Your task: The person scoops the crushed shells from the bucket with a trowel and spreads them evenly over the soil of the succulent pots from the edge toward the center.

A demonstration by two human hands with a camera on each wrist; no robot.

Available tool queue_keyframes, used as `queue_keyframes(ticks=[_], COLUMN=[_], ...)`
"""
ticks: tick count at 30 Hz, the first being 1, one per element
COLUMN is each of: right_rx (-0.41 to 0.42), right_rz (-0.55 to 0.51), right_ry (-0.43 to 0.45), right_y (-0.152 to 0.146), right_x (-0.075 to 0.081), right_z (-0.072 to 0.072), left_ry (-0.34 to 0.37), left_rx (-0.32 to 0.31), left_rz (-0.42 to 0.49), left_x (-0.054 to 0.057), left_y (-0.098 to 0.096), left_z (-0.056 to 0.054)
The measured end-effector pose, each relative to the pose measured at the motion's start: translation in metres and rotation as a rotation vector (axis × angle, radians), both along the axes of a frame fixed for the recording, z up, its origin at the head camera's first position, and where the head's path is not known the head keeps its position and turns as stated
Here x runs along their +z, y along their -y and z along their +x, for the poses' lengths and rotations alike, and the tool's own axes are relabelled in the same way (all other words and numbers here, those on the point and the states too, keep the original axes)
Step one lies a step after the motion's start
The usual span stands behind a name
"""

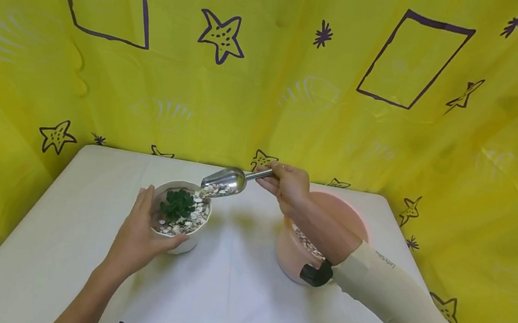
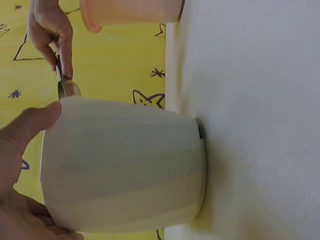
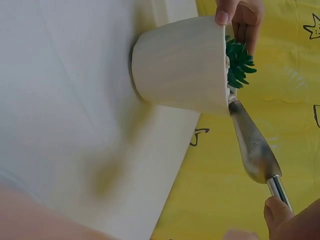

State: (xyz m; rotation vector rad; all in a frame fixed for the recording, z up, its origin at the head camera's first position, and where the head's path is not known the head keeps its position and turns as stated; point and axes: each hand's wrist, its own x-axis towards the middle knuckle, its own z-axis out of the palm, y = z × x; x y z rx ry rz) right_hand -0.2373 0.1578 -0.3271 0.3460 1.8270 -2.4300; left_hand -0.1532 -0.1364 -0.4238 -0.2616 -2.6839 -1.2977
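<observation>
A white flowerpot stands on the table with a green succulent in it and pale pebbles around the plant, mostly on its right side. My left hand grips the pot near its rim, thumb in front and fingers behind. In my right hand is the handle of a metal scoop, which carries more pebbles. The scoop's mouth tilts down over the pot's right rim; in the right wrist view the scoop's tip meets the rim or lies just over it.
Below my right forearm sits a pink bucket with pebbles inside. A white cloth covers the table. Behind the table hangs a yellow patterned curtain.
</observation>
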Motion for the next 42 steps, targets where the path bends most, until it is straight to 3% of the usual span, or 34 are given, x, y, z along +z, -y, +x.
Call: queue_keyframes(ticks=[5, 10, 19, 24, 34, 42], right_rx=[-0.007, -0.015, -0.018, -0.011, 0.017, 0.005], right_rz=[0.002, -0.005, -0.010, 0.001, 0.078, 0.056], right_ry=[-0.009, -0.014, -0.011, 0.000, 0.021, 0.031], right_y=[0.000, 0.000, 0.000, -0.002, -0.007, -0.007], right_x=[-0.001, -0.002, -0.003, -0.001, 0.003, 0.004], right_z=[0.000, 0.000, 0.000, 0.001, 0.003, 0.003], left_ry=[0.018, 0.040, 0.037, 0.008, 0.002, -0.017], left_rx=[-0.046, -0.050, 0.082, 0.110, 0.081, 0.047], left_rz=[0.005, 0.013, 0.007, -0.033, -0.036, -0.037], left_x=[0.001, 0.001, 0.006, 0.006, 0.004, 0.007], left_y=[0.005, 0.004, -0.015, -0.019, -0.014, -0.010], left_z=[-0.003, -0.002, 0.007, 0.007, 0.003, 0.003])
